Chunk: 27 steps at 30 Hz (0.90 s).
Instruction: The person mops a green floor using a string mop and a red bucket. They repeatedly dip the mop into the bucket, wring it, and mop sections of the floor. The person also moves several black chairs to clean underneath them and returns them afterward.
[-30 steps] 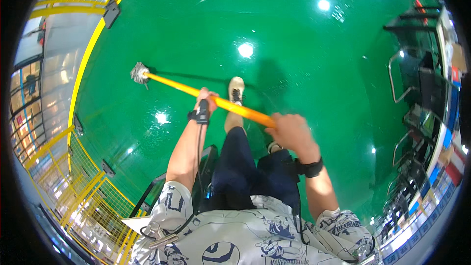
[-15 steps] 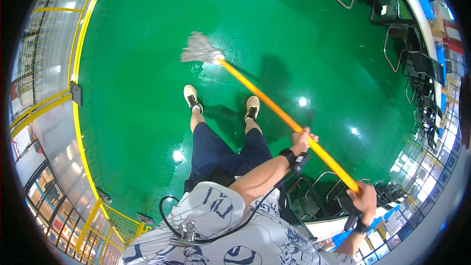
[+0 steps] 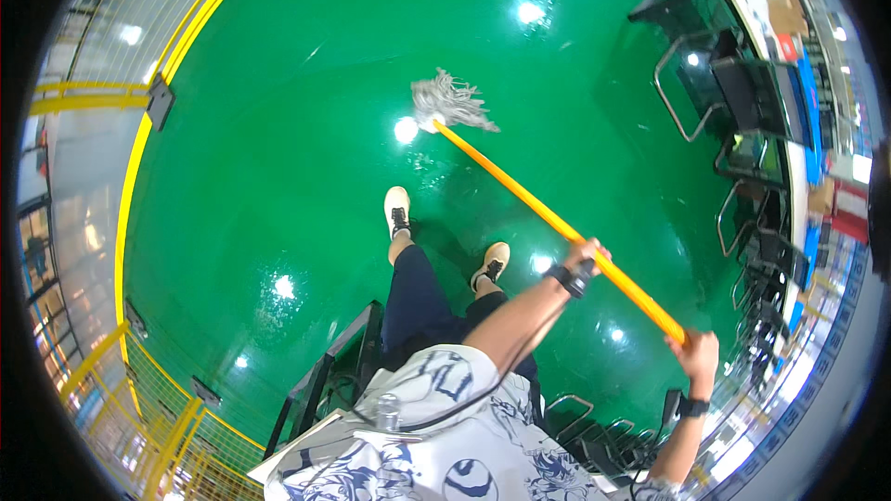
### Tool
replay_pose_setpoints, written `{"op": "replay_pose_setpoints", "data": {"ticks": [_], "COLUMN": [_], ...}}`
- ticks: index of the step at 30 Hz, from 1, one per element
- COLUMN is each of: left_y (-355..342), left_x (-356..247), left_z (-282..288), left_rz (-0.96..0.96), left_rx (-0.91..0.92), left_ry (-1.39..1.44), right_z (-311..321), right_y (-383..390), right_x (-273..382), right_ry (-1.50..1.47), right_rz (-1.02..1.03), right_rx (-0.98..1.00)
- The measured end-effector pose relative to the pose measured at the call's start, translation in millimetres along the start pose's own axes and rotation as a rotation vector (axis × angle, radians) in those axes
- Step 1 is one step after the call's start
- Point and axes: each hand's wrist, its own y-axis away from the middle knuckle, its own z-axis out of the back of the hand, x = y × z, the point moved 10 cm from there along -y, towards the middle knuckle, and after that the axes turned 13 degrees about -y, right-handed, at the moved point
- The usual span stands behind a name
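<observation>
A string mop (image 3: 520, 190) with an orange handle slants across the view. Its grey strands (image 3: 457, 100) lie fanned out on the green floor ahead of my feet, trailing to the right of the white socket. My left hand (image 3: 587, 253) is wrapped round the handle partway up, that arm reaching across in front of me. Close to the handle's top end, at lower right, my right hand (image 3: 696, 353) grips it too. Both wrists carry black straps with small devices.
Wet, shiny green floor (image 3: 306, 130) surrounds my feet. Along the left runs yellow-framed fencing (image 3: 130, 195). Black chairs (image 3: 742, 97) with metal legs line a long table (image 3: 796, 195) on the right. A dark-framed piece of furniture (image 3: 325, 371) stands close behind my left leg.
The mop head has swung to the right, and its strands now trail right instead of left. My feet and view have shifted, with both hands still on the handle.
</observation>
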Motion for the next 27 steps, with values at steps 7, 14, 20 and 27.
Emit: {"op": "replay_pose_setpoints", "data": {"ticks": [7, 14, 20, 27], "left_y": [176.2, 405.3, 345.3, 154.2], "left_x": [-513.2, -645.4, -558.3, -272.1], "left_z": [132.2, 218.8, 218.8, 181.4], "left_rz": [-0.463, -0.488, -0.337, -0.457], "left_rx": [-0.743, -1.113, -0.998, -0.690], "left_ry": [-0.534, -0.660, -0.680, -0.737], "right_z": [-100.2, -177.7, -158.1, -150.4], "right_y": [-218.6, -162.4, -157.9, -93.2], "right_x": [342.9, 607.3, 473.4, 130.9], "right_ry": [-0.373, -0.842, -0.747, -0.588], "right_rz": [0.182, 0.512, 0.490, 0.353], "right_rx": [0.225, 0.374, 0.384, 0.415]}}
